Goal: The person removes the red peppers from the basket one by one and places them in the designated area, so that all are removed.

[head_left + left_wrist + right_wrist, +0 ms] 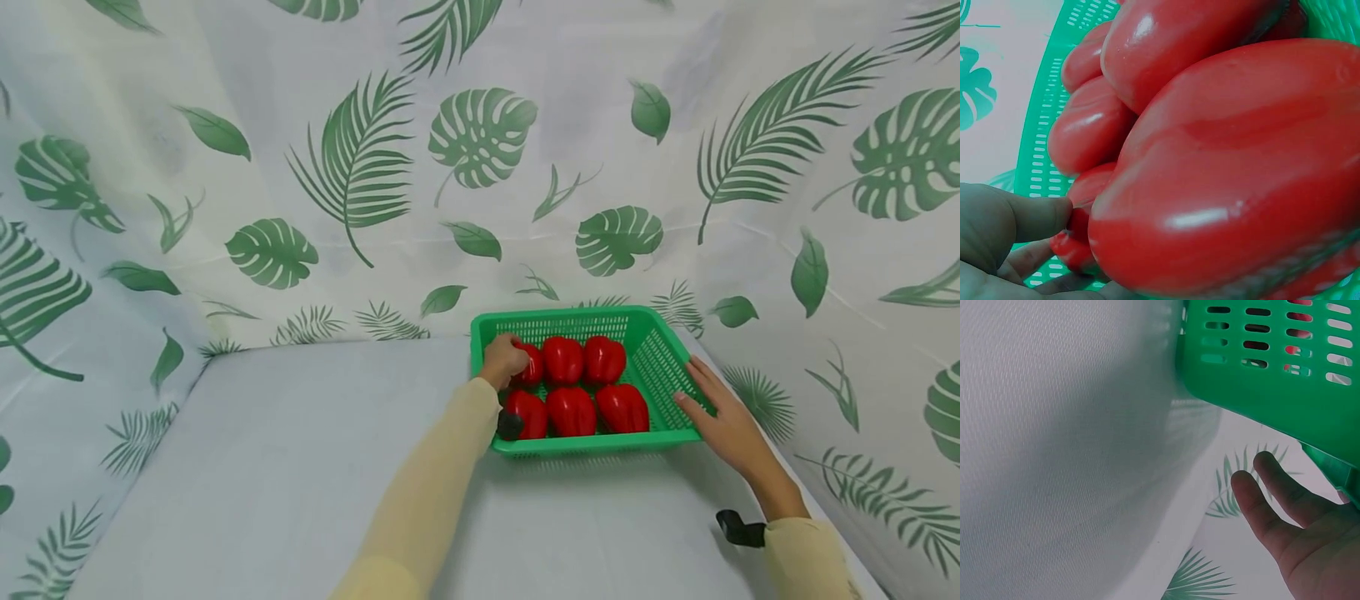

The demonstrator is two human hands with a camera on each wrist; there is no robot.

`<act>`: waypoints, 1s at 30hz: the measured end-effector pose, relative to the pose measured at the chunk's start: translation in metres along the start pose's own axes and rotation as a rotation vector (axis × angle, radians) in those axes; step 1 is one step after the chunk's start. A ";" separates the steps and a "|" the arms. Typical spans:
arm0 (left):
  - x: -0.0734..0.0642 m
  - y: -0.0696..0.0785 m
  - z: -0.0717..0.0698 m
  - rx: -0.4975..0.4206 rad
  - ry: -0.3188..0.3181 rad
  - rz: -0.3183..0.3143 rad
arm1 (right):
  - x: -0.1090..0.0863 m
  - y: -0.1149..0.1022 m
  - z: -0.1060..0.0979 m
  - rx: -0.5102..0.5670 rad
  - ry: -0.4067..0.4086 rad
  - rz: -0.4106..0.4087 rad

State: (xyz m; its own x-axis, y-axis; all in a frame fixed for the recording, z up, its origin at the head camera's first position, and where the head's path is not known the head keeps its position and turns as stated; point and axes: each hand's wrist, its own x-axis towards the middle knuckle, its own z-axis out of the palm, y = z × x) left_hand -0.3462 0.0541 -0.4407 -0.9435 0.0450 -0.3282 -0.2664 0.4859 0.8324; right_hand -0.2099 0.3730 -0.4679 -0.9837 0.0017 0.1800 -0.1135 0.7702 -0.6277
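Red bell peppers lie in two rows inside a green plastic basket point(600, 443). In the head view my left hand point(504, 360) reaches over the basket's left side and grips the far-left bell pepper point(529, 367). Its thumb point(1044, 217) presses against that pepper in the left wrist view, with the other fingers partly hidden below. A nearer bell pepper point(1229, 169) fills much of that view. At the basket's right rim rests my right hand point(722, 421), thumb over the edge. In the right wrist view, two of its fingers point(1279, 531) extend straight below the basket wall point(1260, 394).
The basket stands on a white table point(300, 450) near its back right corner. A white curtain with green leaf prints point(555, 50) hangs behind the table and along its sides. Dark devices are strapped at both wrists.
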 end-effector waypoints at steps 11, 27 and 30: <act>-0.012 0.002 -0.008 -0.100 0.000 0.032 | -0.001 0.001 0.004 0.009 0.002 -0.004; -0.023 0.019 -0.046 -0.289 -0.142 0.178 | -0.001 0.003 0.002 0.027 0.008 -0.009; -0.023 0.019 -0.056 -0.305 -0.149 0.209 | 0.000 0.002 0.003 0.023 0.008 -0.006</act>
State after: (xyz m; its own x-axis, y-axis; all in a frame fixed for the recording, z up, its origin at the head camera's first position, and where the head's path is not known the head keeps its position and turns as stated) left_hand -0.3408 0.0139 -0.3923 -0.9506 0.2525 -0.1806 -0.1395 0.1721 0.9751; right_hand -0.2108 0.3727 -0.4713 -0.9818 0.0019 0.1900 -0.1230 0.7556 -0.6434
